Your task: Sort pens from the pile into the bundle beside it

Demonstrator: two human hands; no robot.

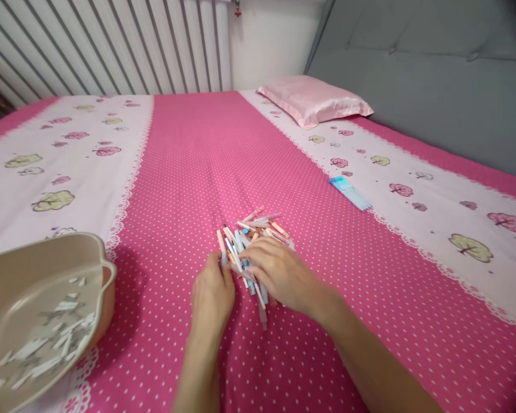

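Note:
A heap of several pens (254,235) in pink, white and blue lies on the pink dotted bedsheet (198,172). My left hand (212,293) rests at the heap's near left edge, fingers curled around a few pens. My right hand (279,269) lies on top of the heap's near side, fingers bent down over the pens. Whether either hand has lifted a pen clear of the pile is hidden by the fingers.
A beige scalloped basin (47,310) holding several white scraps sits at the lower left. A small bundle of blue pens (350,192) lies apart on the right. A pink pillow (313,100) and grey headboard (434,74) are at the far right.

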